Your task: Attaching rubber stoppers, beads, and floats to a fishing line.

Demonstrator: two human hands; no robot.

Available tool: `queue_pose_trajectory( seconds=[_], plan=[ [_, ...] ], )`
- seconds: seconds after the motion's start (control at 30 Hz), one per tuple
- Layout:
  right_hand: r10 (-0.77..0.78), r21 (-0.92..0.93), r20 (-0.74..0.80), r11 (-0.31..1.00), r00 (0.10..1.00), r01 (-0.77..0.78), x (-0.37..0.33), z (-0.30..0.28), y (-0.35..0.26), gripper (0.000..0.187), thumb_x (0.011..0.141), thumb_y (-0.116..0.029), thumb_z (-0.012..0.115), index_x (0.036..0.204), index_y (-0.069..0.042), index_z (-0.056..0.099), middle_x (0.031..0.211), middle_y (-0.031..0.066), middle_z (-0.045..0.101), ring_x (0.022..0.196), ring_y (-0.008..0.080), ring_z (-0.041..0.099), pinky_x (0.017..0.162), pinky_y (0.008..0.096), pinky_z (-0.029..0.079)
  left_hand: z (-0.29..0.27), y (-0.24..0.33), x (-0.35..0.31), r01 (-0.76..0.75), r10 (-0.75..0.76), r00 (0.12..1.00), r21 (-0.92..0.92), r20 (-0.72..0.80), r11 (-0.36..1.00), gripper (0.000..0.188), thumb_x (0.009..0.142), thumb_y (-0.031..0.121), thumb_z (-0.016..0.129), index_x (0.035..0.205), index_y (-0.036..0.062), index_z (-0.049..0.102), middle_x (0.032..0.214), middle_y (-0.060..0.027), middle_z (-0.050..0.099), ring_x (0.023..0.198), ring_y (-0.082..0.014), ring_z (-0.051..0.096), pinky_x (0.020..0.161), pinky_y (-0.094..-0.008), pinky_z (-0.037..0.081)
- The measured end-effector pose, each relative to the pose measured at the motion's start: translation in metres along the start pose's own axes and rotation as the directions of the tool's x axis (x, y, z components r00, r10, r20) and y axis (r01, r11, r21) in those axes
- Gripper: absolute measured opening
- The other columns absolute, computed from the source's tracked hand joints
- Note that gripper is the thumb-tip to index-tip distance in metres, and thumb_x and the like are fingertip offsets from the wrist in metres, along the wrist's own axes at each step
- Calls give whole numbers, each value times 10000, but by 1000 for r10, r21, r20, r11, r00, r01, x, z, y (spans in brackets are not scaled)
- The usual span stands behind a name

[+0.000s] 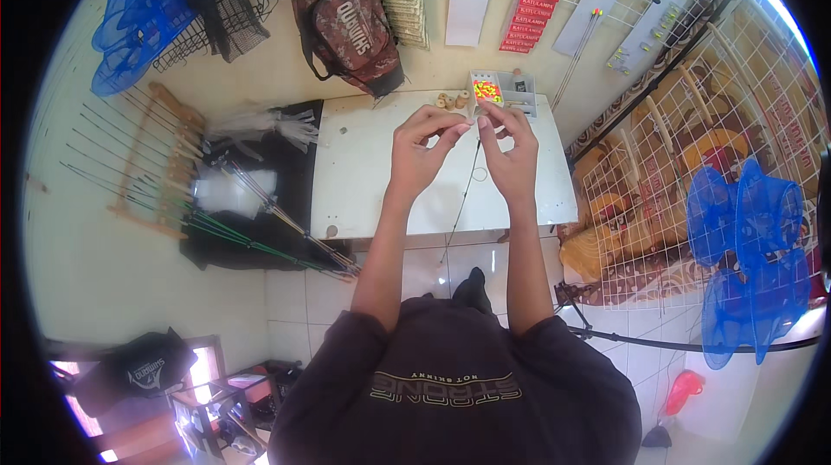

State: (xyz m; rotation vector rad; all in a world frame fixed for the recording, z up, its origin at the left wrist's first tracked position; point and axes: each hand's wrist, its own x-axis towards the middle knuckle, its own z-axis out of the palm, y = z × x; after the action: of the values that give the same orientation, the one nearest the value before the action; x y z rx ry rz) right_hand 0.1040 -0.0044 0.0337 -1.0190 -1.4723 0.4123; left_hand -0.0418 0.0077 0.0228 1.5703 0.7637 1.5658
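Both my hands are raised over the far part of the white table, fingertips almost meeting. My left hand (421, 147) is closed in a pinch with thumb and forefinger together. Close beside it, my right hand (512, 147) pinches as well. Whatever thin or small thing lies between the fingertips is too fine to make out. Below the hands a thin dark rod (465, 205) slants down over the table's front edge, with a small pale loop beside it. Just beyond my fingers stands a white compartment box (530, 100) holding bright red and yellow small pieces (487, 91).
Several wooden spools (452, 102) stand by the box on the white table (355, 179). To the left are clear plastic bags (264, 126), slim rods (260, 197) and a wooden rack (160, 153). A camouflage bag (351, 24) hangs behind; blue nets (749, 249) hang on the right wire grid.
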Motion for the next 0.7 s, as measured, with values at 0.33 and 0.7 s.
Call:
queue_pose_trajectory(
  seconds=[0.33, 0.7],
  plan=[
    [36, 248, 111, 967, 993, -63, 1, -8, 1, 197, 855, -127, 642, 1037, -85, 707, 943, 28, 514, 906, 123, 499, 759, 251, 399, 1, 7, 2, -88, 86, 996, 227, 16, 970, 163, 793, 7, 688, 947, 51, 717, 827, -63, 629, 699, -134, 585, 642, -262, 484],
    [164, 392, -2, 908, 986, -150, 7, 0, 7, 125, 843, -119, 696, 949, -56, 716, 909, -6, 501, 770, 73, 465, 695, 220, 388, 1, 12, 2, -88, 82, 996, 264, 31, 961, 142, 795, 1, 682, 928, 41, 706, 826, -62, 628, 674, -133, 578, 638, -261, 479]
  ],
)
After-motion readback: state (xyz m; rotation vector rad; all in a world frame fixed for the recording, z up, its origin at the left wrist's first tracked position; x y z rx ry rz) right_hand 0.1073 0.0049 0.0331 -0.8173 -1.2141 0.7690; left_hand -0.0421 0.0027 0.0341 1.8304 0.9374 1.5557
